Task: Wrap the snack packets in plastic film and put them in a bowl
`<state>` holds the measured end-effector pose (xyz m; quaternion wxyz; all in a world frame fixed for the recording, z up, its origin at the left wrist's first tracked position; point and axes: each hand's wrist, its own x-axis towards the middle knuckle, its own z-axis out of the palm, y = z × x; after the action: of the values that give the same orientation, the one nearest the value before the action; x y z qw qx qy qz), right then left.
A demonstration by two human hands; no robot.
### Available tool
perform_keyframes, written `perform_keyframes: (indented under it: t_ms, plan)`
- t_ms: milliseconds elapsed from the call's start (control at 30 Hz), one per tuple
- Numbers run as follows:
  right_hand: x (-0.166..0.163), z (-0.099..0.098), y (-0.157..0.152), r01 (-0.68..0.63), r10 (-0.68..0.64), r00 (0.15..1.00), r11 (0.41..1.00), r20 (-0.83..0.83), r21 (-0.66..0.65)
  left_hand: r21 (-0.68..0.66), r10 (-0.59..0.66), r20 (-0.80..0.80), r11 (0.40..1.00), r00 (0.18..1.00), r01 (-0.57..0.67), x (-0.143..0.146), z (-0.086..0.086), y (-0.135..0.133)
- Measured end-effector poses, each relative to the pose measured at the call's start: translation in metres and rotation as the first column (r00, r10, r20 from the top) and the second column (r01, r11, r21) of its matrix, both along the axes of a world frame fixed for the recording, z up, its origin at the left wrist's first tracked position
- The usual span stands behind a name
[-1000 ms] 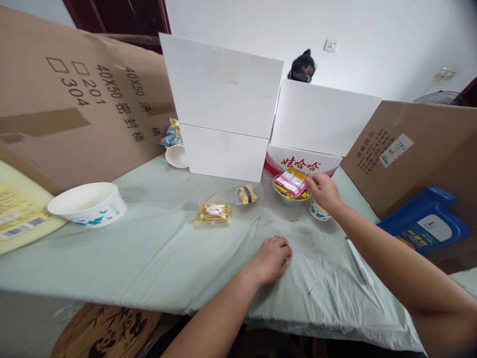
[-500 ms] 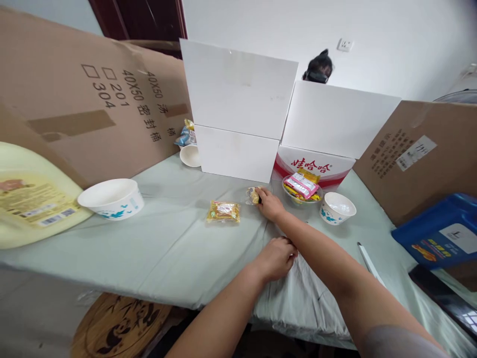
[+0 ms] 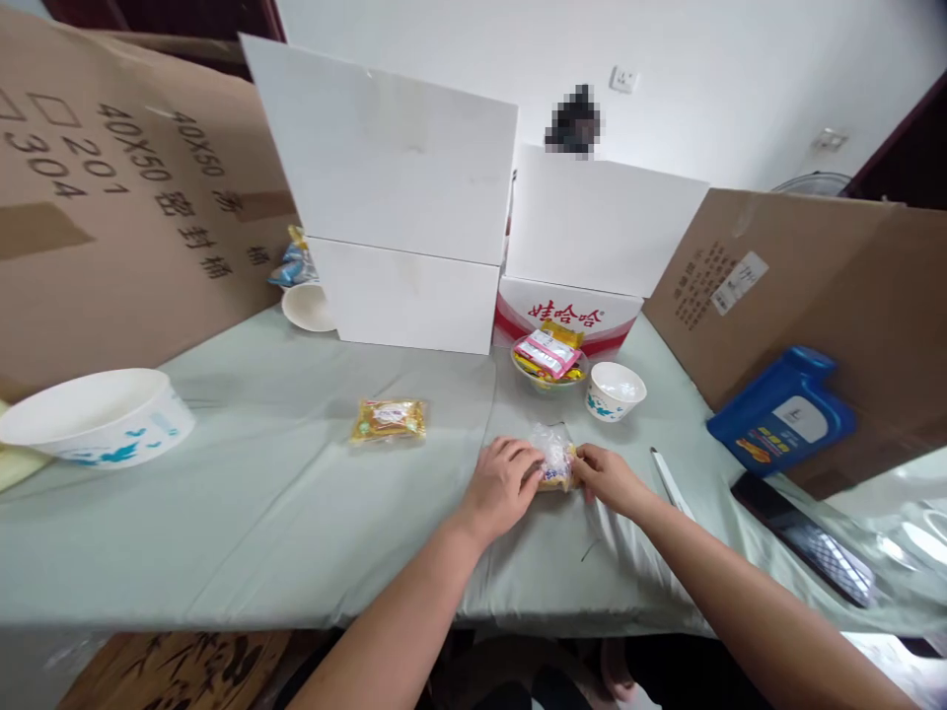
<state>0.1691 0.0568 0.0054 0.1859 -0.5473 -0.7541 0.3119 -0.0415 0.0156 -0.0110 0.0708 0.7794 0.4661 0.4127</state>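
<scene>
Near the front of the green-covered table, a small snack packet (image 3: 554, 463) in a clear wrapper lies between both hands. My left hand (image 3: 506, 479) has its fingers bent round the packet's left side. With thumb and fingers closed, my right hand (image 3: 603, 477) grips the right side. Part of the packet is hidden by the fingers. Off to the left lies a yellow snack packet (image 3: 389, 421), flat and untouched. Behind my hands stands a clear bowl (image 3: 551, 386) heaped with wrapped snacks (image 3: 548, 352), and beside it a white paper cup (image 3: 614, 391) with a blue leaf pattern.
A large white paper bowl (image 3: 140, 419) stands at the left. White panels (image 3: 414, 296) and cardboard boxes (image 3: 799, 296) wall the table's back and sides. On the right are a blue jug (image 3: 784, 409), a phone (image 3: 806, 537) and a white pen-like stick (image 3: 670, 483). A person's head shows behind the panels.
My right hand has drawn the small packet back toward me and to the right. My left hand, earlier under the right forearm, now holds the packet too. The view has turned rightward.
</scene>
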Motion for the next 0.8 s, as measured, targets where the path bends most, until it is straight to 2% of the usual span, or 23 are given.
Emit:
perform_keyframes:
  t_ms: [67,100,167,200,267,300,333,400,467,533,600,667,700,800]
  plan:
    - [0.028,0.002,-0.007,0.108,-0.121,0.990,0.980,0.069,0.168,-0.044,-0.086,-0.019,0.995,0.996,0.085,0.004,-0.004,0.001]
    - [0.043,0.001,-0.009,0.158,-0.200,0.972,0.943,0.121,0.292,-0.052,-0.103,-0.013,0.993,0.995,0.103,0.005,-0.005,0.002]
    - [0.073,-0.004,-0.011,0.216,-0.387,0.889,0.825,0.246,0.522,-0.066,-0.106,-0.003,0.992,0.994,0.106,0.005,-0.007,0.002]
    - [0.087,-0.008,-0.011,0.230,-0.473,0.824,0.783,0.313,0.578,-0.073,-0.100,0.000,0.992,0.995,0.100,0.005,-0.007,0.002]
    - [0.105,-0.016,-0.011,0.243,-0.541,0.722,0.782,0.431,0.574,-0.083,-0.086,0.001,0.993,0.996,0.086,0.004,-0.008,0.002]
    - [0.109,-0.019,-0.011,0.237,-0.525,0.714,0.804,0.463,0.545,-0.082,-0.077,0.002,0.994,0.997,0.077,0.004,-0.009,0.002]
    - [0.108,-0.020,-0.012,0.219,-0.486,0.742,0.827,0.463,0.517,-0.078,-0.066,0.007,0.995,0.998,0.066,0.004,-0.010,0.002]
    - [0.093,-0.017,-0.016,0.140,-0.360,0.855,0.853,0.373,0.503,-0.080,-0.028,0.028,0.996,0.999,0.030,0.004,-0.014,0.003]
    - [0.066,-0.008,-0.023,0.029,-0.192,0.948,0.848,0.255,0.529,-0.119,0.011,0.052,0.993,0.999,-0.005,0.003,-0.017,0.004]
    - [0.034,0.004,-0.031,-0.120,-0.017,0.969,0.840,0.246,0.530,-0.174,0.006,0.064,0.985,0.998,0.005,0.002,-0.018,0.004]
    - [0.010,0.014,-0.036,-0.275,0.103,0.933,0.821,0.344,0.501,-0.208,-0.035,0.062,0.977,0.997,0.047,0.001,-0.018,0.004]
    - [-0.001,0.021,-0.038,-0.346,0.133,0.887,0.824,0.441,0.448,-0.219,-0.062,0.053,0.973,0.997,0.072,0.000,-0.016,0.004]
    - [0.000,0.022,-0.038,-0.340,0.116,0.876,0.838,0.469,0.427,-0.223,-0.062,0.048,0.972,0.997,0.072,-0.001,-0.015,0.003]
    - [0.024,0.021,-0.031,-0.193,-0.039,0.865,0.894,0.499,0.404,-0.233,-0.043,0.037,0.971,0.998,0.050,0.000,-0.012,0.002]
